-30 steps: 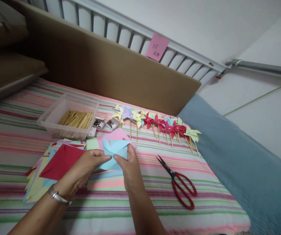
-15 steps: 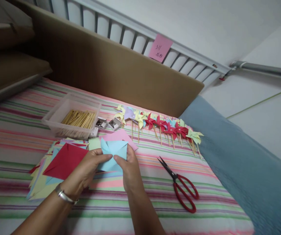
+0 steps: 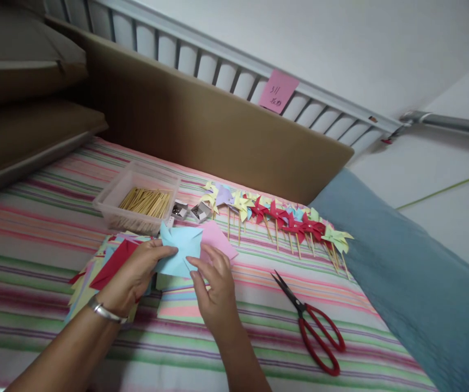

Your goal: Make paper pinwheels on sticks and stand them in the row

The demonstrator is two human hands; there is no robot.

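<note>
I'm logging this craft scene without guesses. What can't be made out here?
Head view:
- writing on the pink sticky note: too small to read.
- contents of the two small open grey boxes: too small.
- stack of coloured paper squares: partly under the left hand.
- light-blue folded paper sheet: lower corner behind the right hand.

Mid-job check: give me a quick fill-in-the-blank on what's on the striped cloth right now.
The left hand holds a ___ paper.
The scissors have ___ handles.
The tub holds wooden ___.
The scissors lie to the ___ of the right hand.
Missing: blue; red; sticks; right.
</note>
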